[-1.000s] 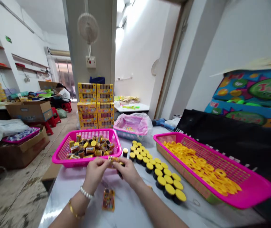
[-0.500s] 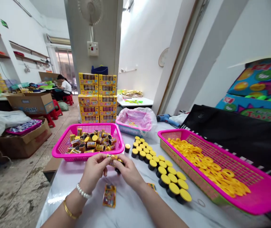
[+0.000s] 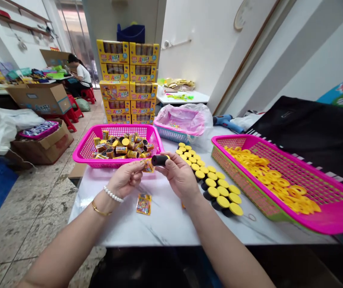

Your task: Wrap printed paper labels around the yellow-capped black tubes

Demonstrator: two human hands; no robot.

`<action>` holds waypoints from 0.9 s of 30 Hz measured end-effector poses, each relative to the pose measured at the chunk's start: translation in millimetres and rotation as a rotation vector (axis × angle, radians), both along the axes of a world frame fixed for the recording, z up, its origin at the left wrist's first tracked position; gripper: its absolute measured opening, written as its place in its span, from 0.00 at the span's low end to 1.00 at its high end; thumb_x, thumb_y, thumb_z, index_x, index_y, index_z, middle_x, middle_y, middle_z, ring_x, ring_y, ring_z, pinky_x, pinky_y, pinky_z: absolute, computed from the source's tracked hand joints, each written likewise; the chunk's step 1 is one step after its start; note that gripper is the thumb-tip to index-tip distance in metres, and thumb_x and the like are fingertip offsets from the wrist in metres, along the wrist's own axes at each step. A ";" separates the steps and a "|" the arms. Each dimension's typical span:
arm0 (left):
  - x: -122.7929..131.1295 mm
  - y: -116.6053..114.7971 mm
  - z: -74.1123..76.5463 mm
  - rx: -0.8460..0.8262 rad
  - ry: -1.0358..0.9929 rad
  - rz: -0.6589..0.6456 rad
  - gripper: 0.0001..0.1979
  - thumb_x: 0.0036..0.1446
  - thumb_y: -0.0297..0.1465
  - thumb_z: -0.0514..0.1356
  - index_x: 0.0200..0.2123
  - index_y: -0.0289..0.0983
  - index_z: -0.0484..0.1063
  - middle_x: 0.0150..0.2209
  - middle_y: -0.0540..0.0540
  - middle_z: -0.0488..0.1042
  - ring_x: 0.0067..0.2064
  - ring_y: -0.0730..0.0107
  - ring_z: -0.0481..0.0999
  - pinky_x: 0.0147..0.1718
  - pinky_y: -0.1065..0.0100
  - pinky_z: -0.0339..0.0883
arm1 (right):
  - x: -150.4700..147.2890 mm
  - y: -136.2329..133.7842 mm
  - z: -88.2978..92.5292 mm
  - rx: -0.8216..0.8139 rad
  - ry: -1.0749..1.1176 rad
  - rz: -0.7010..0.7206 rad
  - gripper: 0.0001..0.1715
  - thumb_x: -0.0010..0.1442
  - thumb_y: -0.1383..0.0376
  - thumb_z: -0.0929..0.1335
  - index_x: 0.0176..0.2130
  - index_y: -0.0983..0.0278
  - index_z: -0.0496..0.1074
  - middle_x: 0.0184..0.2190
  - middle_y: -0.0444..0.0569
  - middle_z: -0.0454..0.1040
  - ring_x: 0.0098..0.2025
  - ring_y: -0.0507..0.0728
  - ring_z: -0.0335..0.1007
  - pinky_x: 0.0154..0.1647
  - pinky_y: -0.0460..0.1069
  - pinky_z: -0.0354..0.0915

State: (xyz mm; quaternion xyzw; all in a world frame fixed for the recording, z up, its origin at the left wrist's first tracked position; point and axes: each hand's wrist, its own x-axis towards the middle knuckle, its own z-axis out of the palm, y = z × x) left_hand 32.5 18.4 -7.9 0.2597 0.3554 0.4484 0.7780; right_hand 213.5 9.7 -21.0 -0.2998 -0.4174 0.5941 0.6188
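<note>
My left hand, with a pearl bracelet and a gold bangle on its wrist, pinches the edge of a small printed yellow label. In my right hand a black cylindrical cup with a yellow lid lies sideways between thumb and fingers. The label's right part is right beside the cup; whether it sticks to it I cannot tell. On the table below lies a flat label sheet. To the right stand rows of black cups with yellow lids.
A pink basket of labelled cups stands at the table's far left. On the right, a long pink basket holds yellow rings. Behind are a plastic-lined basket, a blue tool and stacked yellow boxes. A person sits further back.
The view has tilted downward. My hands, close together before, have drawn slightly apart, so the black cup in my right hand and the label in my left now show plainly.
</note>
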 end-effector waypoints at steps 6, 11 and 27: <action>1.0 0.5 -2.5 -0.022 -0.043 0.017 0.09 0.49 0.23 0.70 0.32 0.29 0.73 0.23 0.54 0.69 0.15 0.90 0.54 0.11 0.84 0.41 | -3.0 -0.5 -5.8 0.111 -0.251 -0.150 0.21 0.51 0.52 0.78 0.39 0.61 0.75 0.36 0.45 0.78 0.40 0.55 0.76 0.47 0.53 0.74; 2.1 -0.2 -1.9 -0.026 -0.054 0.026 0.07 0.51 0.24 0.69 0.31 0.29 0.73 0.22 0.53 0.69 0.15 0.90 0.53 0.11 0.83 0.40 | -6.3 -7.9 -3.1 0.256 -0.363 -0.251 0.16 0.55 0.55 0.76 0.40 0.60 0.74 0.40 0.48 0.79 0.44 0.57 0.77 0.50 0.54 0.74; 6.3 -5.0 -1.9 0.003 -0.078 0.029 0.13 0.46 0.26 0.73 0.31 0.31 0.72 0.22 0.55 0.68 0.15 0.90 0.56 0.11 0.84 0.40 | -5.7 -7.5 -2.6 0.108 -0.270 -0.163 0.21 0.51 0.52 0.77 0.39 0.61 0.75 0.36 0.47 0.81 0.40 0.56 0.78 0.46 0.53 0.76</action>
